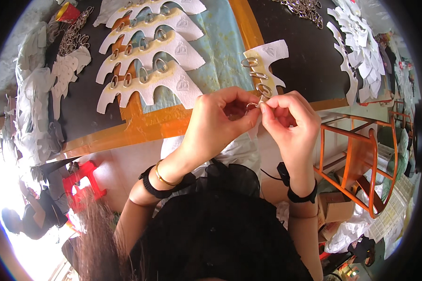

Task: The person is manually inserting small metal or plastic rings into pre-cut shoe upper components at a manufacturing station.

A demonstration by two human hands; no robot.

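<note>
At the table's front edge my two hands meet, fingertips almost touching. My left hand (218,114) is closed in a pinch on a small metal ring (252,106). Thumb and fingers of my right hand (290,119) pinch the near end of a white scalloped piece (273,52), beside the ring. That end is mostly covered by my fingers. Oval metal rings (258,75) sit along the piece's left edge, where the surface looks yellowish. Left of my hands, similar white pieces (150,86) lie overlapped in a row, with rings standing on their tabs.
Metal rings lie heaped at the far left (75,35) and far right (305,9) of the dark table (295,61). Loose white pieces (363,51) are piled at right. A wooden chair (356,154) stands right, a red stool (86,178) left. Another person (37,210) is at lower left.
</note>
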